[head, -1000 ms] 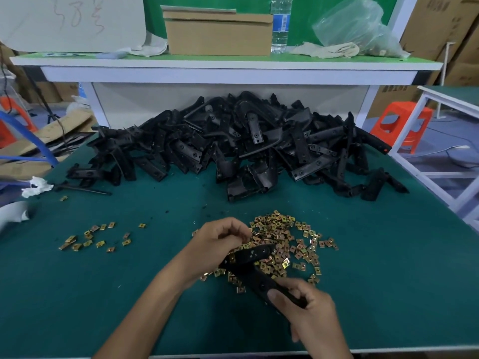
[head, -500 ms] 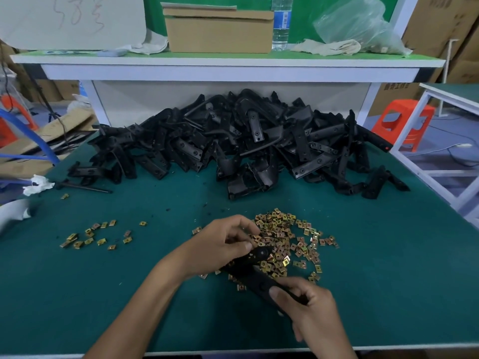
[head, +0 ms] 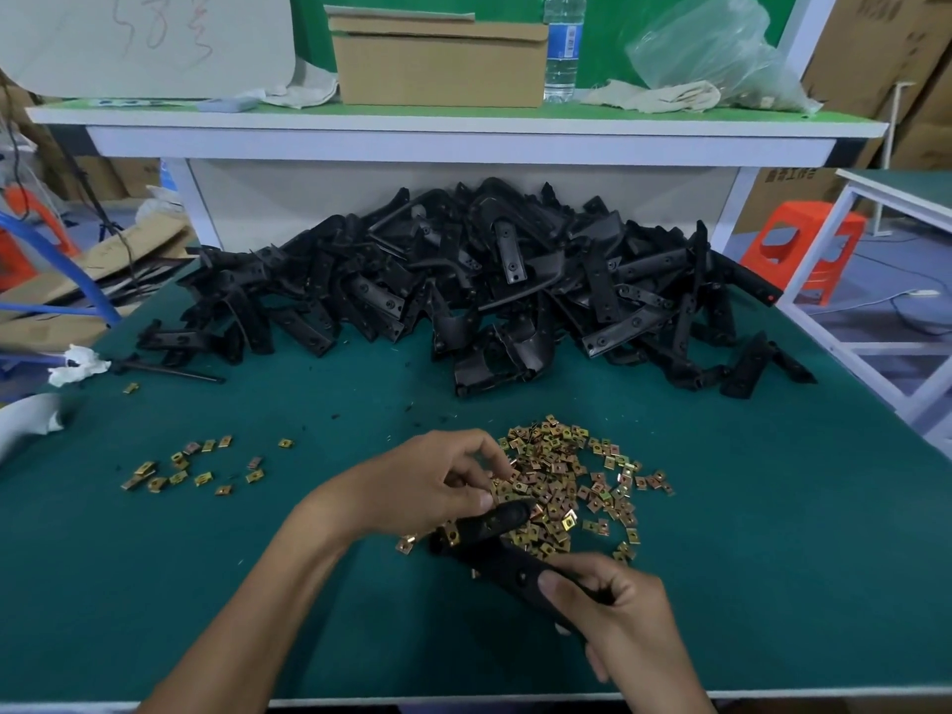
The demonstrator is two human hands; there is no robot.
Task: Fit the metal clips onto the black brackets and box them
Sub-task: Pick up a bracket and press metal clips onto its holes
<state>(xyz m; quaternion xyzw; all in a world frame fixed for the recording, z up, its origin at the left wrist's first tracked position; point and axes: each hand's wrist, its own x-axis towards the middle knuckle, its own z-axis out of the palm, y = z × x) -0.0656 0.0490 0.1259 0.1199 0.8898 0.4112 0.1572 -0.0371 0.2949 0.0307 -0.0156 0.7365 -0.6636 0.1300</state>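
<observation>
Nearest, right hand grips bracket over table, left hand pinches clip at clip pile just beyond; loose clips left, bracket heap behind, box and bottle on far shelf.

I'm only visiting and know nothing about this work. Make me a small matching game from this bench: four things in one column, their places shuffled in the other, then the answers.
Things
1. water bottle
2. pile of black brackets
3. orange stool
4. held bracket

Places
A. on the floor, right of the table
B. gripped in the right hand
C. on the raised shelf, beside the cardboard box
D. heaped at the back of the table

Pairs: 1-C, 2-D, 3-A, 4-B
</observation>
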